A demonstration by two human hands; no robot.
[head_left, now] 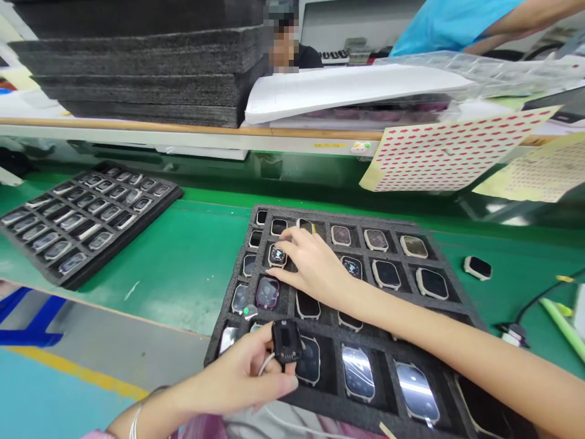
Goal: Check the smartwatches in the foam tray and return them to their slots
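Observation:
My left hand [253, 372] is closed around a small black square device [287, 342] with a white cable; its face with small metal contacts points up. It is held over the near left part of a black foam tray [338, 407]. Farther back, the thumb and fingers of my right hand [315, 262] are around a smartwatch body [276, 255] with a lit screen, at its tray slot. Whether this watch is lifted, I cannot tell. Strapless watches fill many slots, among them one with a purple rim [267, 292]. My right forearm hides some slots.
Another foam tray [132, 239] of watches lies at left. One loose watch [478, 267] and a black cable [537, 299] are on the green mat at right. Foam trays [146, 61] are stacked on the shelf, where a red-marked sticker sheet [448, 152] hangs. People are beyond.

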